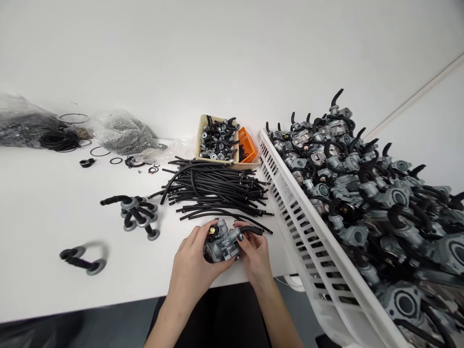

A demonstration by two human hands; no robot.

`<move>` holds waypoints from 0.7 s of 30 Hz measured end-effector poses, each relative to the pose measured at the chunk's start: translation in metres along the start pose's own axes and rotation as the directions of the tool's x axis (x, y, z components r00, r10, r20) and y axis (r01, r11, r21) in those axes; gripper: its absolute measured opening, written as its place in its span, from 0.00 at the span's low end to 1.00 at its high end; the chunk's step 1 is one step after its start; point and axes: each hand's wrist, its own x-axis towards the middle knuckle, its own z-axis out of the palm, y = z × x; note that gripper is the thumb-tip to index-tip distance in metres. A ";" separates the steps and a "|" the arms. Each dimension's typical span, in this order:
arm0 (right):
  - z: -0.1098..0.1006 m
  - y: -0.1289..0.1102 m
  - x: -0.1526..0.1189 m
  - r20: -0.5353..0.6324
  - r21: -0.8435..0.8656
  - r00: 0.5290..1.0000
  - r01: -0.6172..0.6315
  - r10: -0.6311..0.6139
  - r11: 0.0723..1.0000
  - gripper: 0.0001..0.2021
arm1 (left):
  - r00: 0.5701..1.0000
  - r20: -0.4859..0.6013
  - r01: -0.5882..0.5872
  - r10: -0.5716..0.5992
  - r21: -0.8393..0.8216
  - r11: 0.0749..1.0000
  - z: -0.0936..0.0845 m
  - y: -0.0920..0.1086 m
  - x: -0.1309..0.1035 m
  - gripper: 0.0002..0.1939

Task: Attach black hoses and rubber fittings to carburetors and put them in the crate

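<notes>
Both hands are around one grey metal carburetor [222,244], held above the table's front edge. My left hand [190,258] grips its body from the left, thumb underneath and fingers over the far side. On the right, my right hand [255,256] is closed at the short black rubber tube [252,230] that sticks out of the carburetor, its thumb on the tube's base. A brass-coloured fitting shows near the left fingertips. Just beyond the hands lies a pile of black rubber hoses [213,186].
A white slatted crate [308,232] heaped with carburetors [362,193] stands at the right. Behind the hoses are a cream tray [200,140] of small capped parts and an orange basket [248,145]. Black-and-grey tube pieces [139,215], rubber rings [116,160] and plastic bags [123,130] lie left.
</notes>
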 end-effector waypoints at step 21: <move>0.005 -0.008 -0.001 0.073 0.089 0.997 0.020 -0.027 0.996 0.08 | 1.000 -0.019 0.005 -0.006 -0.070 0.998 -0.001 -0.003 0.001 0.31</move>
